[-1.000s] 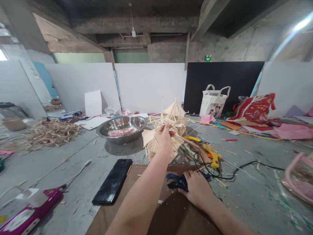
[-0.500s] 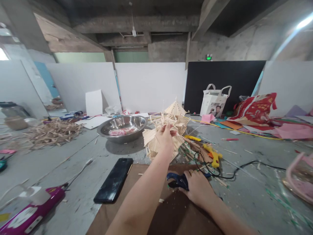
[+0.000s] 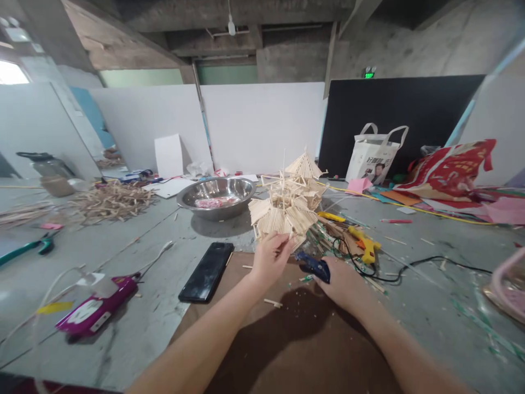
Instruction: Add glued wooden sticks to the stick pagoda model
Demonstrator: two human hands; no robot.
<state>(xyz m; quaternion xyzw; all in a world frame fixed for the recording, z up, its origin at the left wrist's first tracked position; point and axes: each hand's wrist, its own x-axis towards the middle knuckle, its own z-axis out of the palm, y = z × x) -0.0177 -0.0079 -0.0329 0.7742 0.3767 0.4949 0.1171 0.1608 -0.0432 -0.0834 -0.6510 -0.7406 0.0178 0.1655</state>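
The right hand point(image 3: 342, 282) is closed around a dark blue hand tool point(image 3: 315, 267), smooth and curved, over the far edge of the flat brown board point(image 3: 295, 345). The left hand point(image 3: 269, 260) has its fingers drawn nearly together at the near side of the stick model point(image 3: 281, 218); whether they grip a stick cannot be told. The model, thin pale wooden sticks forming ribbed, sloping roofs, stands beyond the board's far edge. A glossy rectangular phone point(image 3: 207, 272) lies at its far left corner.
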